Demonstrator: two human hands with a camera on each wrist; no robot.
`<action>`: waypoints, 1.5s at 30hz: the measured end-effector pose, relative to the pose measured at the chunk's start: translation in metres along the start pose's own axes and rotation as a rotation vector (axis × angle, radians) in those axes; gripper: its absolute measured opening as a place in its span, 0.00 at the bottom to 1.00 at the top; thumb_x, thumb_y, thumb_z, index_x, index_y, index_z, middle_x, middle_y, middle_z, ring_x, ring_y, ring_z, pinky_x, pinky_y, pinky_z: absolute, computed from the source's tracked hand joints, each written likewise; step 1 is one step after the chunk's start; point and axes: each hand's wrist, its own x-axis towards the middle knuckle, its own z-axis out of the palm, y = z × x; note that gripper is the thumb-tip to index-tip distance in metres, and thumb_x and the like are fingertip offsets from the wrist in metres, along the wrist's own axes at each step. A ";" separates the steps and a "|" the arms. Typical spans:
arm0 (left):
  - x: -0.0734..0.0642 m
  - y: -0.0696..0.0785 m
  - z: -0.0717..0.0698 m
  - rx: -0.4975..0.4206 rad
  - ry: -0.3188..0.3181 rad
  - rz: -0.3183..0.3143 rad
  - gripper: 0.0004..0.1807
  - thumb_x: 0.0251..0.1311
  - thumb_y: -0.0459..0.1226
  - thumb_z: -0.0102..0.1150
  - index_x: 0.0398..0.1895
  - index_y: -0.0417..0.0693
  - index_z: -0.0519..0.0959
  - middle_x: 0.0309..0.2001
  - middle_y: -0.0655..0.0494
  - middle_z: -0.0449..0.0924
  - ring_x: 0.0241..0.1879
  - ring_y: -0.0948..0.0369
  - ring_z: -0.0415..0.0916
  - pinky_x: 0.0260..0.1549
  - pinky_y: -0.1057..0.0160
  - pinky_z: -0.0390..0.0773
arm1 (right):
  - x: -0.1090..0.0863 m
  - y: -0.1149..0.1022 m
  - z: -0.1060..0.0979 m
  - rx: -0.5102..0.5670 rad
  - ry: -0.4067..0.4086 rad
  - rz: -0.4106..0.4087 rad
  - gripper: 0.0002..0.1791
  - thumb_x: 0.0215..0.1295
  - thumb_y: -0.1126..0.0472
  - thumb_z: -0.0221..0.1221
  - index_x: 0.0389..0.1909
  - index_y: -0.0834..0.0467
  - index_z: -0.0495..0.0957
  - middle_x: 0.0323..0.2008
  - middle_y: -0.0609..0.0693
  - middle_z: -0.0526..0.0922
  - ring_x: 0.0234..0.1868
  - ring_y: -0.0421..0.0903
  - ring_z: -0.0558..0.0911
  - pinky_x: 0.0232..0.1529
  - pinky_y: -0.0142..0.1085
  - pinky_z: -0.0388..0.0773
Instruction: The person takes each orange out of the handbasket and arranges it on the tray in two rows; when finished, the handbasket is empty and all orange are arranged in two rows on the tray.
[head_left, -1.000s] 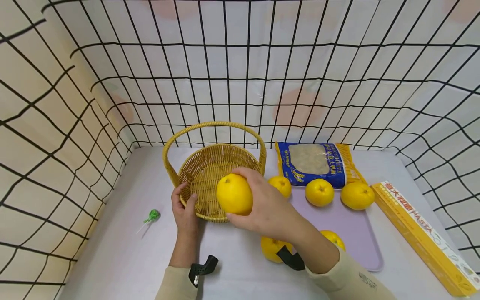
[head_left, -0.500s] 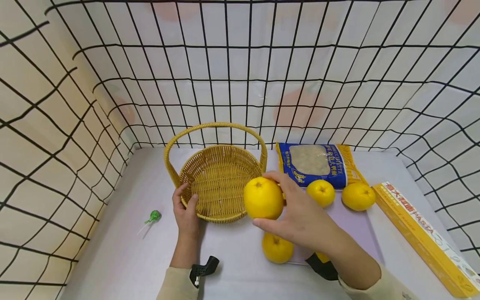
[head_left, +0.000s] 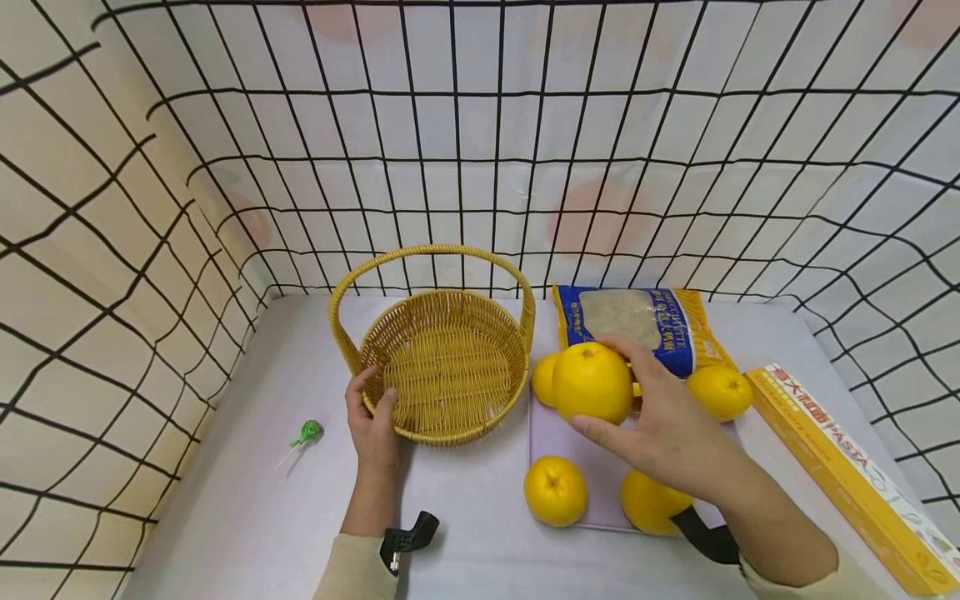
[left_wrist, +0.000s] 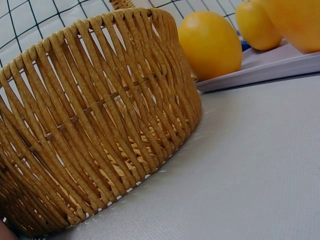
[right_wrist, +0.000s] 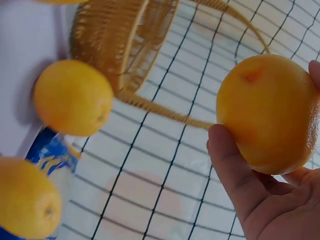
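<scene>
My left hand grips the left front rim of a wicker basket with a tall arched handle. Nothing lies inside the basket. In the left wrist view its woven wall fills the left side. My right hand holds a yellow orange between thumb and fingers, raised above a lilac tray. The right wrist view shows this orange pinched at its sides. Other oranges sit on the tray: one at front left, one at front right, several along the back, one largely hidden by my right hand.
A blue and yellow pasta bag lies behind the tray. At the right a long yellow pasta box slants along the table. A green lollipop lies left of the basket. Black wire mesh encloses the back and sides.
My right hand has moved right with the orange, from over the basket to over the tray. The left hand stays on the basket rim.
</scene>
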 end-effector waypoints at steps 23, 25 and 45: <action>-0.001 -0.001 0.001 -0.002 0.002 0.001 0.24 0.68 0.30 0.50 0.68 0.40 0.66 0.76 0.52 0.57 0.76 0.50 0.57 0.59 0.72 0.70 | -0.022 0.100 -0.021 -0.100 0.100 0.088 0.59 0.56 0.40 0.72 0.80 0.54 0.49 0.70 0.68 0.64 0.58 0.65 0.73 0.53 0.67 0.75; -0.002 0.000 0.001 0.011 0.004 -0.001 0.24 0.68 0.30 0.50 0.68 0.42 0.66 0.76 0.53 0.57 0.76 0.52 0.56 0.60 0.71 0.69 | -0.024 0.113 -0.023 -0.103 0.129 0.089 0.59 0.56 0.42 0.73 0.80 0.56 0.50 0.69 0.69 0.63 0.57 0.65 0.73 0.50 0.65 0.77; 0.000 0.000 0.002 -0.018 -0.006 -0.001 0.25 0.68 0.29 0.50 0.68 0.38 0.64 0.75 0.50 0.58 0.74 0.48 0.59 0.59 0.73 0.70 | -0.048 0.202 -0.020 -0.192 0.090 0.208 0.59 0.49 0.39 0.76 0.71 0.68 0.58 0.63 0.74 0.65 0.53 0.68 0.70 0.45 0.62 0.73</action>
